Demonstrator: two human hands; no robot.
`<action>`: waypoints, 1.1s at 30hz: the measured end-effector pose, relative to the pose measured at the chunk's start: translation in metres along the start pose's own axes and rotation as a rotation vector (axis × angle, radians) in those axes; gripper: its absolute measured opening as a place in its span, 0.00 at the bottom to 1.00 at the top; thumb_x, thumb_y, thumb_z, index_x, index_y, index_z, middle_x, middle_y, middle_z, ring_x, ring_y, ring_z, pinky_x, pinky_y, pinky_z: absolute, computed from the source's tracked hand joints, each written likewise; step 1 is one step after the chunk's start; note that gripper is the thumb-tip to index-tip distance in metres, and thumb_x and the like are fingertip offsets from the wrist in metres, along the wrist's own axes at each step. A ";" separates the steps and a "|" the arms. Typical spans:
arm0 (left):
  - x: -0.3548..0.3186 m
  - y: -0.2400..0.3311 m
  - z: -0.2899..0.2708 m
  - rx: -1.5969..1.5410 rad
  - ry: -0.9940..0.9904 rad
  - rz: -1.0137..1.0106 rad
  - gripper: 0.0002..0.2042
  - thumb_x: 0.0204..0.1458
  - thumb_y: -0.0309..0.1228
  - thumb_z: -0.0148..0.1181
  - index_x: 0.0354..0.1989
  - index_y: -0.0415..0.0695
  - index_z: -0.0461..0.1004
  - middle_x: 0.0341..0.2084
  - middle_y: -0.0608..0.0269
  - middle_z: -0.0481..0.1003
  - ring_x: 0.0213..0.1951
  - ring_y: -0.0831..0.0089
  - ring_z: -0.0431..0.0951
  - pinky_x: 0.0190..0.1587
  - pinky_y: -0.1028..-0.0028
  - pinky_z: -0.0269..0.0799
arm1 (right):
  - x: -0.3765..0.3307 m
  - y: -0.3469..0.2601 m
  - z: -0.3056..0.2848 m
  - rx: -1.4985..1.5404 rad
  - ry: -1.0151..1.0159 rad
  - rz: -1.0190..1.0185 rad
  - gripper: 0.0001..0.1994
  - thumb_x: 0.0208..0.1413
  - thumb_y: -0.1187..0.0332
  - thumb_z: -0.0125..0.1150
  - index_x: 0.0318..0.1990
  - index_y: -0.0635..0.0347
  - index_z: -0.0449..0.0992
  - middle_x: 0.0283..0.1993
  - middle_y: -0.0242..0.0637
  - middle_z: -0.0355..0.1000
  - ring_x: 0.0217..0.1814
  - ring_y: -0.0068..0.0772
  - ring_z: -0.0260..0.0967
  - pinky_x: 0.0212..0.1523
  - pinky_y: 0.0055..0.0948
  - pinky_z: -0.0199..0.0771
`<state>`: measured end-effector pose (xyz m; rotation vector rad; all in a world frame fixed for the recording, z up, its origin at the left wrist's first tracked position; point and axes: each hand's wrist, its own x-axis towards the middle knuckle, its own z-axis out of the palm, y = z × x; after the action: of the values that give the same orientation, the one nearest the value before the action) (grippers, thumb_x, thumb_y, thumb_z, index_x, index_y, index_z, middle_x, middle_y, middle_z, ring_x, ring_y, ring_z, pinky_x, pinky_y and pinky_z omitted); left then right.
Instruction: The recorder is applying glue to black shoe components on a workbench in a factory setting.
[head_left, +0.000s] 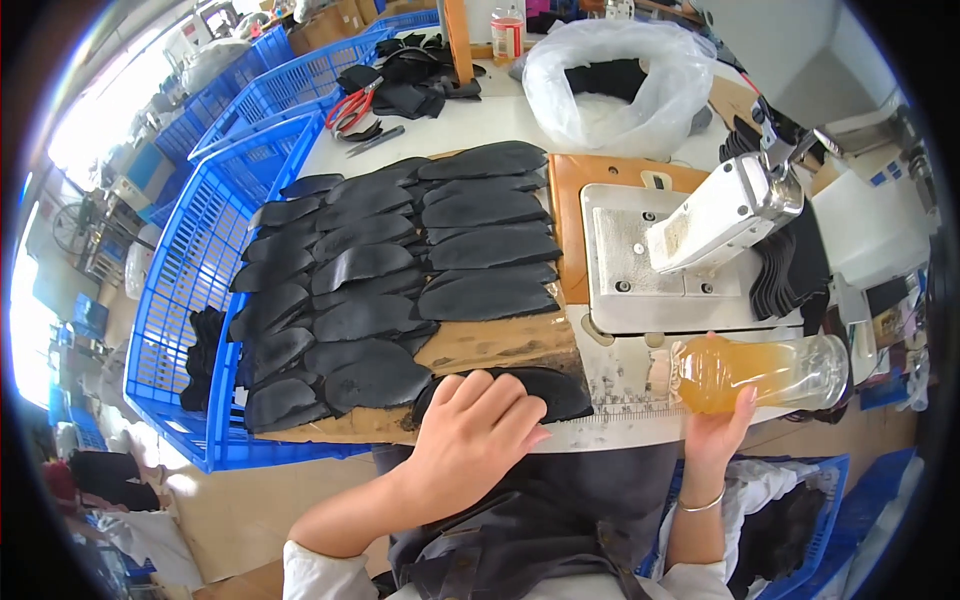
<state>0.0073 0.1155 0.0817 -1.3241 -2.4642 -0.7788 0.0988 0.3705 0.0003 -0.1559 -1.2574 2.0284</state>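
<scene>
My left hand [478, 425] is closed, its fingers curled over a long black leather-like piece [560, 390] at the front edge of the table. Its fingertips are partly hidden. My right hand [715, 428] holds a clear glass jar [760, 373] from below. The jar lies on its side in the air, partly filled with amber liquid, with a pale wrapped mouth pointing left. Rows of overlapping black pieces [365, 265] cover the brown board [500, 345] beyond and to the left of my left hand.
A white sewing machine [715, 215] stands at the right, with stacked black pieces [790, 265] beside it. Farther back are a plastic-lined container [540, 95], red-handled scissors [352, 108] and a bottle [507, 35]. Blue baskets [180, 330] flank the table's left side. A ruler strip [625, 408] runs along the front edge.
</scene>
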 end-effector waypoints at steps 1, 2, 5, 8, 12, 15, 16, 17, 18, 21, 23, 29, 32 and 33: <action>0.003 -0.001 0.000 -0.015 -0.040 -0.027 0.11 0.35 0.32 0.70 0.24 0.48 0.72 0.24 0.70 0.67 0.29 0.70 0.67 0.33 0.70 0.59 | 0.000 0.000 -0.001 0.014 0.012 0.006 0.27 0.61 0.53 0.43 0.63 0.59 0.54 0.60 0.51 0.60 0.62 0.42 0.59 0.60 0.40 0.62; 0.005 -0.002 0.000 -0.006 -0.055 -0.024 0.11 0.35 0.32 0.70 0.24 0.48 0.72 0.24 0.70 0.67 0.29 0.70 0.67 0.33 0.70 0.59 | 0.000 -0.002 -0.001 0.001 -0.016 0.031 0.27 0.61 0.54 0.43 0.63 0.59 0.54 0.60 0.51 0.59 0.63 0.43 0.59 0.61 0.41 0.61; 0.007 -0.007 -0.002 -0.076 -0.068 -0.049 0.11 0.35 0.32 0.70 0.24 0.48 0.72 0.24 0.70 0.68 0.29 0.69 0.68 0.34 0.71 0.60 | -0.001 0.000 -0.003 0.004 -0.043 0.052 0.26 0.61 0.54 0.43 0.63 0.59 0.54 0.61 0.50 0.59 0.64 0.44 0.57 0.61 0.42 0.60; 0.010 -0.010 -0.004 -0.104 -0.126 -0.057 0.11 0.39 0.33 0.67 0.27 0.48 0.70 0.25 0.69 0.66 0.30 0.69 0.67 0.33 0.70 0.59 | -0.002 0.001 -0.004 -0.016 -0.058 0.033 0.27 0.61 0.54 0.43 0.63 0.60 0.53 0.61 0.49 0.58 0.65 0.45 0.56 0.62 0.43 0.60; 0.013 -0.014 -0.001 -0.154 -0.098 -0.065 0.10 0.39 0.32 0.67 0.25 0.47 0.71 0.23 0.70 0.67 0.28 0.69 0.67 0.32 0.70 0.59 | -0.001 -0.002 -0.003 -0.063 -0.081 0.014 0.28 0.61 0.54 0.43 0.63 0.62 0.53 0.61 0.49 0.58 0.65 0.46 0.55 0.62 0.43 0.60; 0.014 -0.015 0.001 -0.179 -0.068 -0.068 0.09 0.40 0.29 0.67 0.24 0.47 0.70 0.23 0.69 0.67 0.27 0.69 0.67 0.31 0.70 0.59 | -0.001 0.000 -0.002 -0.072 -0.072 0.005 0.28 0.61 0.54 0.43 0.63 0.62 0.53 0.62 0.49 0.58 0.65 0.45 0.56 0.61 0.43 0.60; 0.013 -0.015 0.001 -0.186 -0.042 -0.069 0.08 0.40 0.28 0.67 0.24 0.47 0.70 0.23 0.69 0.67 0.27 0.69 0.67 0.31 0.70 0.60 | -0.001 0.000 -0.002 -0.072 -0.077 0.007 0.28 0.61 0.54 0.43 0.63 0.62 0.53 0.62 0.49 0.58 0.65 0.45 0.56 0.61 0.43 0.60; 0.013 -0.015 0.001 -0.183 -0.037 -0.075 0.08 0.40 0.28 0.67 0.24 0.47 0.70 0.23 0.69 0.67 0.27 0.69 0.67 0.31 0.70 0.60 | 0.000 0.001 -0.002 -0.076 -0.079 0.018 0.29 0.61 0.53 0.43 0.63 0.63 0.53 0.62 0.50 0.57 0.64 0.45 0.56 0.61 0.43 0.61; 0.012 -0.016 0.000 -0.162 -0.042 -0.061 0.08 0.39 0.26 0.66 0.24 0.46 0.70 0.23 0.69 0.67 0.27 0.69 0.67 0.31 0.70 0.60 | 0.000 0.002 -0.002 -0.079 -0.086 0.031 0.29 0.61 0.53 0.44 0.63 0.63 0.53 0.63 0.50 0.57 0.64 0.45 0.57 0.60 0.42 0.62; 0.004 -0.016 -0.005 -0.158 0.008 -0.095 0.08 0.39 0.24 0.65 0.24 0.46 0.70 0.22 0.68 0.67 0.27 0.68 0.68 0.32 0.70 0.60 | -0.007 0.010 -0.007 0.008 -0.051 0.097 0.29 0.61 0.53 0.44 0.63 0.63 0.53 0.63 0.50 0.57 0.63 0.43 0.58 0.59 0.42 0.63; 0.002 -0.020 -0.015 -0.214 0.090 -0.151 0.08 0.39 0.23 0.65 0.24 0.45 0.70 0.22 0.67 0.68 0.26 0.69 0.68 0.30 0.72 0.61 | -0.010 0.003 -0.017 0.063 -0.073 0.138 0.26 0.62 0.55 0.41 0.62 0.62 0.56 0.63 0.46 0.58 0.61 0.40 0.60 0.57 0.39 0.65; -0.043 -0.062 -0.077 -0.356 0.748 -0.540 0.07 0.45 0.18 0.62 0.24 0.41 0.70 0.24 0.72 0.67 0.24 0.87 0.62 0.25 0.85 0.57 | -0.007 0.002 -0.028 0.123 0.039 0.153 0.24 0.62 0.56 0.45 0.61 0.61 0.58 0.60 0.41 0.62 0.59 0.35 0.62 0.55 0.34 0.65; -0.072 -0.081 -0.123 -0.109 0.990 -0.457 0.06 0.47 0.16 0.59 0.27 0.39 0.69 0.26 0.70 0.65 0.26 0.86 0.62 0.27 0.86 0.58 | -0.002 0.004 -0.033 0.164 0.154 0.159 0.25 0.61 0.58 0.48 0.61 0.61 0.58 0.60 0.41 0.62 0.59 0.34 0.62 0.55 0.33 0.64; -0.080 -0.084 -0.135 -0.072 1.022 -0.417 0.06 0.47 0.16 0.59 0.27 0.39 0.69 0.26 0.69 0.65 0.26 0.85 0.62 0.28 0.84 0.58 | 0.001 0.006 -0.044 0.163 0.161 0.157 0.24 0.60 0.58 0.50 0.60 0.61 0.59 0.59 0.40 0.63 0.58 0.34 0.63 0.55 0.32 0.64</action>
<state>-0.0223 -0.0536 0.1300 -0.2312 -1.8365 -1.2381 0.1151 0.4015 -0.0266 -0.3430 -1.0032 2.1941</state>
